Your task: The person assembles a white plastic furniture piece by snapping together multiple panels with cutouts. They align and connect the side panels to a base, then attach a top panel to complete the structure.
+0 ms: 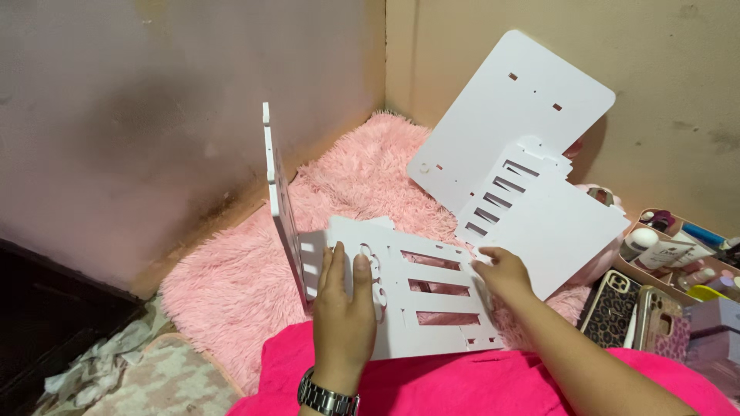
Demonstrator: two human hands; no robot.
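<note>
A white slotted panel (432,296) lies across my lap over bright pink fabric (462,385). My left hand (341,308), with a metal watch on the wrist, presses flat on the panel's left part. At the panel's right edge, my right hand (502,271) grips the panel where a second slotted white panel (539,219) overlaps it. A narrow white panel (279,200) stands upright on edge at the left, touching the lap panel. Behind, a large rounded white board (512,108) leans against the wall.
A fluffy pink rug (347,185) fills the corner between two walls. At right lie two phones in patterned cases (613,308) and a tray of small bottles and tubes (678,254). Crumpled paper (92,362) and a patterned mat sit at lower left.
</note>
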